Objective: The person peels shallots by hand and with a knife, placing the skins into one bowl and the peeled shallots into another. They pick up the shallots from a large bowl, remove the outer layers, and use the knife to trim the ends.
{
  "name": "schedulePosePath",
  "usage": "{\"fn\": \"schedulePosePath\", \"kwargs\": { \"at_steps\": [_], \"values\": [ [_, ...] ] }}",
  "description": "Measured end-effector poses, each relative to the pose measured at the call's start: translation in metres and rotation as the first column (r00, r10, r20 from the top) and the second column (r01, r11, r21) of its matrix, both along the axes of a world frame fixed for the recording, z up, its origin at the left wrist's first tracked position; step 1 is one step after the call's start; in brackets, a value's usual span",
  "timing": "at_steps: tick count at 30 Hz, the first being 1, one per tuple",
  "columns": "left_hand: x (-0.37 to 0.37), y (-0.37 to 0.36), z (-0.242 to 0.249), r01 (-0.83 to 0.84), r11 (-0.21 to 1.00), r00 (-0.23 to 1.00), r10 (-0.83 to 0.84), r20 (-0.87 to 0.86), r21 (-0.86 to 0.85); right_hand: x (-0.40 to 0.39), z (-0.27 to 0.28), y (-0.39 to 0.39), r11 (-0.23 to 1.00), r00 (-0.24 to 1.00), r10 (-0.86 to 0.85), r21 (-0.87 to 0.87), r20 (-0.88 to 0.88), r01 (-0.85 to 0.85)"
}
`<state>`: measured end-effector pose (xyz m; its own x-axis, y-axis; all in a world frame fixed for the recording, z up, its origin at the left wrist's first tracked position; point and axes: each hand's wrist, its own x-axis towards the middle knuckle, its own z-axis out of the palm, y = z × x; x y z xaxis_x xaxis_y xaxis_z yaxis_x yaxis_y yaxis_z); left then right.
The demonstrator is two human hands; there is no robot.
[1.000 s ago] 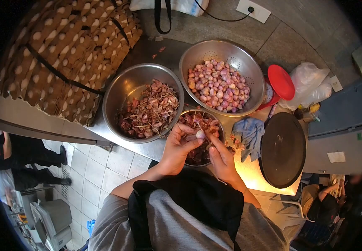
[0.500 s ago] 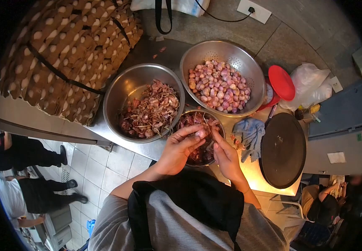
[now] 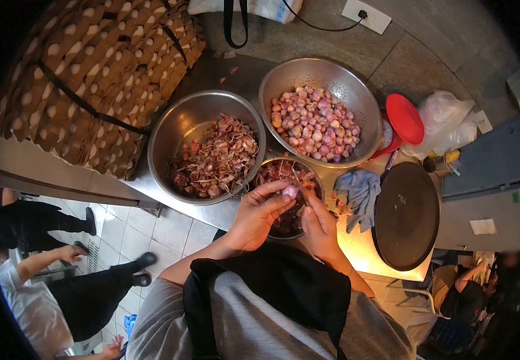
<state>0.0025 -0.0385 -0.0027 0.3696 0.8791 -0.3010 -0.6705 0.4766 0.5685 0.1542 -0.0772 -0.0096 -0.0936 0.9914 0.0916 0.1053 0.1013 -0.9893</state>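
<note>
Between its thumb and fingers my left hand (image 3: 252, 221) pinches a small pinkish shallot (image 3: 290, 192). Just to the right, my right hand (image 3: 321, 227) has its fingers closed; whatever they hold is too small to make out. Both hands are over a small metal bowl (image 3: 290, 234) with reddish skins in it. A larger steel bowl (image 3: 159, 150) to the left holds dry skins and unpeeled shallots. Behind the small bowl, a steel colander (image 3: 272, 81) contains many peeled-looking shallots (image 3: 317, 123).
Stacked egg trays (image 3: 92, 78) stand at the left. To the right are a red scale (image 3: 404, 119), a blue-grey cloth (image 3: 359, 195), a round dark pan (image 3: 407, 216) and plastic bags (image 3: 446, 123). Other people (image 3: 86, 294) are at the lower left and lower right.
My right hand has moved slightly down, and the shallot in my left hand shows more clearly. At the lower left, a person has moved, with arms now extended.
</note>
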Motion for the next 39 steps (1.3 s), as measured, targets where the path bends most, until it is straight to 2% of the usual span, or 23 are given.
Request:
{"fn": "schedulePosePath", "kwargs": {
  "at_steps": [1, 4, 9, 12, 17, 20, 24, 27, 30, 33, 36, 39],
  "values": [
    [0.000, 0.000, 0.001, 0.005, 1.000, 1.000, -0.005, 0.001, -0.007, 0.001, 0.001, -0.002, 0.985, 0.977, 0.019, -0.166, -0.212, -0.055],
    [-0.001, 0.002, 0.004, 0.023, 1.000, 1.000, -0.023, 0.000, -0.015, -0.001, 0.005, 0.000, 0.982, 0.955, -0.014, -0.185, -0.296, -0.043],
    [-0.001, 0.003, 0.007, 0.026, 0.999, 1.000, -0.025, 0.018, -0.024, 0.002, 0.005, 0.002, 0.979, 0.973, -0.068, -0.203, -0.221, 0.023],
    [-0.006, 0.003, 0.002, 0.101, 0.995, 0.993, -0.100, 0.068, -0.009, 0.008, 0.002, 0.006, 0.971, 0.975, -0.102, -0.231, -0.199, 0.054],
    [-0.001, 0.005, 0.002, 0.078, 0.997, 0.997, -0.078, -0.004, 0.014, 0.007, 0.016, 0.003, 0.975, 0.984, -0.072, -0.222, -0.162, 0.034],
    [-0.001, 0.005, -0.001, 0.063, 0.998, 0.994, -0.060, -0.093, 0.024, 0.009, 0.020, -0.002, 0.960, 0.967, 0.029, -0.263, -0.254, -0.098],
    [0.005, 0.004, 0.001, -0.020, 0.996, 0.994, 0.030, -0.106, 0.087, 0.000, 0.014, -0.003, 0.963, 0.967, 0.057, -0.242, -0.250, -0.119],
    [0.004, 0.003, 0.000, 0.011, 0.995, 0.987, 0.005, -0.163, 0.097, 0.002, 0.008, 0.000, 0.961, 0.972, 0.061, -0.250, -0.226, -0.118],
    [0.003, 0.003, 0.004, 0.022, 0.999, 0.991, -0.018, -0.135, 0.024, 0.003, 0.000, -0.001, 0.954, 0.955, -0.014, -0.291, -0.296, -0.077],
    [0.003, 0.002, 0.001, 0.005, 0.998, 0.995, 0.002, -0.104, 0.068, 0.007, 0.004, -0.001, 0.920, 0.900, -0.040, -0.368, -0.435, -0.137],
    [0.004, 0.003, -0.002, 0.034, 0.995, 0.990, -0.021, -0.137, 0.091, 0.008, 0.018, 0.002, 0.863, 0.769, -0.061, -0.420, -0.637, -0.280],
    [0.004, 0.003, 0.004, 0.036, 0.997, 0.991, -0.028, -0.132, 0.062, 0.012, 0.017, 0.003, 0.813, 0.617, -0.058, -0.396, -0.785, -0.427]
  ]
}}
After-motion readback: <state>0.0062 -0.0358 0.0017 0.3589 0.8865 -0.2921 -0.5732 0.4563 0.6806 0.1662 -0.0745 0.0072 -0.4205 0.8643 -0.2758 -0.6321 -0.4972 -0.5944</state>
